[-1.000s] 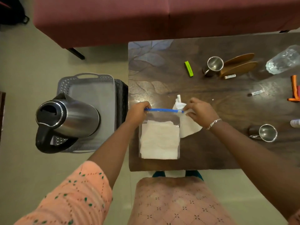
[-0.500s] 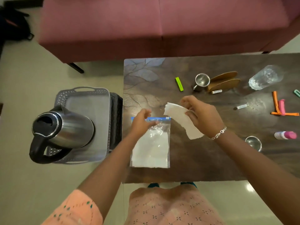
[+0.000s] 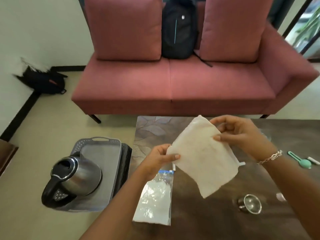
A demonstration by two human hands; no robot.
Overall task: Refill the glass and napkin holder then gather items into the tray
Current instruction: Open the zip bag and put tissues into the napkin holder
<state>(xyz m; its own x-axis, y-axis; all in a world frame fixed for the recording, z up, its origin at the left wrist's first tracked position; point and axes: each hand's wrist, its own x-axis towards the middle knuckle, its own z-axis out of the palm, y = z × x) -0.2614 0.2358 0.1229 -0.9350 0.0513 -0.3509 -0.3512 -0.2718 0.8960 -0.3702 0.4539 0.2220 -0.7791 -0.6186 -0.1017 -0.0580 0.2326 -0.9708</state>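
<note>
A white paper napkin (image 3: 200,156) is held up above the dark wooden table (image 3: 199,215). My left hand (image 3: 158,158) pinches its lower left corner and my right hand (image 3: 237,132) pinches its upper right edge. Below it lies a clear zip bag (image 3: 155,200) with a blue seal and more napkins inside. A small steel cup (image 3: 250,204) lies on its side at the table's right. A grey tray (image 3: 102,161) sits left of the table with a steel kettle (image 3: 76,177) on it. The napkin holder and the glass are out of sight.
A pink sofa (image 3: 173,87) with a black backpack (image 3: 179,28) stands behind the table. A teal tool (image 3: 302,161) and a white marker (image 3: 313,161) lie at the table's right edge. Another dark bag (image 3: 43,80) rests on the floor by the wall.
My right hand lifted the napkin up off the table and my left hand left the zip bag to take its other corner. The camera tilted up toward the sofa.
</note>
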